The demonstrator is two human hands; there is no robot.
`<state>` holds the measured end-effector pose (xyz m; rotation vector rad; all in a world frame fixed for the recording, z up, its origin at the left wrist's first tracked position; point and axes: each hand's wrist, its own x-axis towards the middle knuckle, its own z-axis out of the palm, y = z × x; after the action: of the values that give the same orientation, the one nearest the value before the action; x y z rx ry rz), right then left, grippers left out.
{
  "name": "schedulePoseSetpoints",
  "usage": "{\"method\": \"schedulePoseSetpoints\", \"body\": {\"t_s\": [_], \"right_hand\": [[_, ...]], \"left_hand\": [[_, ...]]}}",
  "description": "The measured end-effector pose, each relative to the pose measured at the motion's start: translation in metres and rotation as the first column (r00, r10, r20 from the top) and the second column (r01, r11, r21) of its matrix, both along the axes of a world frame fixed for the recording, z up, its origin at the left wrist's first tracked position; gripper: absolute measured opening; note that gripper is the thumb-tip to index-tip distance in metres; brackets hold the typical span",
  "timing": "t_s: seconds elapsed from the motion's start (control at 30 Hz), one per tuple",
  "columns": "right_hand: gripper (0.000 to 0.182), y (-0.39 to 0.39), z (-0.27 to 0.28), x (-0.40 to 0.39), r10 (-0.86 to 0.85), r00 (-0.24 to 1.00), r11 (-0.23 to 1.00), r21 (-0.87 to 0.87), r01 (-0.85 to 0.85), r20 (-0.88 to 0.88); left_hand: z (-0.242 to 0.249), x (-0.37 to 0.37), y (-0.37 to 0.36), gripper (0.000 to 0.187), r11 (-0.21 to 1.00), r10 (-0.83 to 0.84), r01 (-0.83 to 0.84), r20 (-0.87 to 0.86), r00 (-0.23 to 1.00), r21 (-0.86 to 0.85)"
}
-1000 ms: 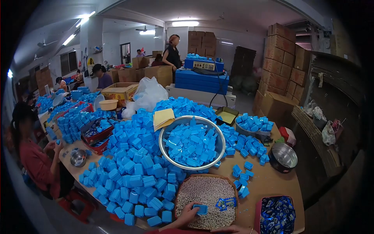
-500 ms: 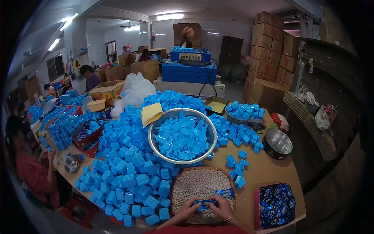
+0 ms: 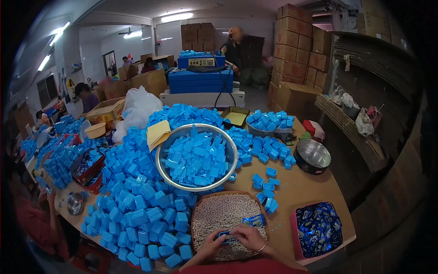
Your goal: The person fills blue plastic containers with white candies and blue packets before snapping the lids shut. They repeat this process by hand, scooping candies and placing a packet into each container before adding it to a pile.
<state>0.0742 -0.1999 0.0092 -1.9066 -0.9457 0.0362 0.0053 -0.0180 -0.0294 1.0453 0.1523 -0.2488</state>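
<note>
Over a basket of small pale beads (image 3: 212,212), my left hand (image 3: 211,243) is closed on a small blue case (image 3: 224,234). My right hand (image 3: 248,237), with a bracelet at the wrist, has its fingers pinched at the case's right side; whatever they hold is too small to make out. Blue packets (image 3: 254,220) lie on the beads beyond my right hand. Behind the basket stands a metal bowl (image 3: 196,157) full of flat blue pieces. A heap of blue cases (image 3: 146,210) spreads to the left.
A pink bin (image 3: 299,237) of dark blue packets is at the right. A steel pot (image 3: 313,156) and a tray (image 3: 235,117) stand further back. One person (image 3: 41,223) sits at the left; another (image 3: 232,50) stands behind the blue machine (image 3: 200,80).
The view has turned slightly right, shifting the scene left. My right hand has shifted from gripping the case's end to pinching at its side. The person behind the machine is now more visible.
</note>
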Motion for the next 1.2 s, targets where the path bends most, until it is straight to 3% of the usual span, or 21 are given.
{"method": "schedulePoseSetpoints", "body": {"t_s": [0.07, 0.1, 0.17, 0.2, 0.27, 0.3, 0.33, 0.37, 0.4, 0.43, 0.53, 0.6, 0.7, 0.83, 0.97, 1.07, 1.2], "right_hand": [[0.015, -0.004, 0.01, 0.003, 0.007, 1.0, 0.991, -0.131, -0.007, -0.003], [0.015, -0.005, 0.011, 0.007, 0.04, 0.999, 0.993, -0.109, -0.038, 0.016], [0.015, 0.0, 0.014, 0.01, 0.104, 0.993, 0.993, -0.068, -0.101, 0.05], [0.015, 0.002, 0.019, 0.003, -0.036, 0.992, 0.999, -0.019, 0.034, -0.124], [0.015, 0.004, 0.01, 0.002, -0.102, 0.979, 0.994, 0.014, 0.106, -0.178], [0.012, 0.003, -0.001, 0.004, -0.119, 0.991, 0.993, -0.032, 0.118, -0.065], [0.011, 0.004, -0.002, -0.001, -0.137, 0.986, 0.991, -0.015, 0.136, -0.098], [0.01, 0.006, 0.0, 0.002, -0.153, 0.981, 0.988, 0.0, 0.154, -0.123], [0.009, 0.008, 0.004, 0.002, -0.154, 0.982, 0.987, 0.024, 0.157, -0.113], [0.011, 0.011, 0.01, -0.002, -0.186, 0.945, 0.979, 0.035, 0.203, -0.269], [0.017, 0.019, 0.024, -0.011, -0.174, 0.878, 0.96, 0.122, 0.253, -0.446], [0.021, 0.018, 0.02, -0.011, -0.228, 0.932, 0.948, 0.154, 0.278, -0.283], [0.025, 0.01, 0.017, -0.008, -0.136, 0.967, 0.99, 0.064, 0.125, 0.216], [0.025, 0.009, 0.017, -0.012, -0.125, 0.959, 0.989, -0.05, 0.142, 0.253], [0.034, 0.008, 0.012, -0.013, -0.022, 0.807, 0.955, -0.227, 0.191, 0.59], [0.038, 0.005, 0.004, -0.015, 0.107, 0.782, 0.929, -0.341, 0.141, 0.614], [0.038, 0.013, 0.004, -0.028, 0.032, 0.85, 0.914, -0.359, 0.188, 0.526]], "left_hand": [[0.009, 0.0, -0.002, 0.036, 1.0, 0.007, -0.008, -0.045, 0.999, -0.02], [-0.005, 0.001, -0.002, 0.036, 0.995, -0.034, 0.023, 0.11, 0.993, 0.1], [0.002, -0.001, -0.004, 0.036, 0.987, -0.073, 0.065, 0.053, 0.996, 0.15], [0.008, -0.001, -0.005, 0.037, 0.981, -0.091, 0.086, 0.023, 0.996, 0.174], [0.004, 0.007, 0.002, 0.036, 0.979, -0.088, 0.078, 0.046, 0.995, 0.187], [-0.022, 0.004, 0.003, 0.036, 0.991, -0.037, 0.023, 0.106, 0.994, 0.13], [-0.011, 0.005, 0.002, 0.035, 0.998, -0.016, 0.009, 0.111, 0.994, 0.056], [0.001, 0.001, -0.001, 0.035, 0.995, 0.086, -0.085, -0.012, 0.996, 0.044], [-0.004, 0.003, 0.003, 0.034, 0.998, 0.059, -0.058, -0.032, 0.998, 0.037], [-0.005, 0.005, 0.005, 0.033, 0.998, 0.042, -0.041, -0.003, 0.999, 0.044], [0.016, 0.004, 0.003, 0.034, 0.995, 0.085, -0.087, -0.056, 0.995, -0.042], [0.017, 0.005, 0.005, 0.035, 0.989, 0.08, -0.086, -0.056, 0.995, -0.121], [0.013, 0.005, 0.007, 0.036, 0.968, 0.091, -0.1, -0.052, 0.995, -0.229], [0.015, 0.005, 0.006, 0.035, 0.981, 0.084, -0.084, -0.005, 0.996, -0.173], [0.014, 0.005, 0.006, 0.031, 0.973, 0.096, -0.099, -0.025, 0.995, -0.209], [0.007, 0.005, 0.008, 0.031, 0.995, 0.066, -0.065, 0.003, 0.998, -0.07], [0.013, 0.005, 0.003, 0.033, 0.99, 0.135, -0.132, -0.066, 0.989, 0.039]]}}
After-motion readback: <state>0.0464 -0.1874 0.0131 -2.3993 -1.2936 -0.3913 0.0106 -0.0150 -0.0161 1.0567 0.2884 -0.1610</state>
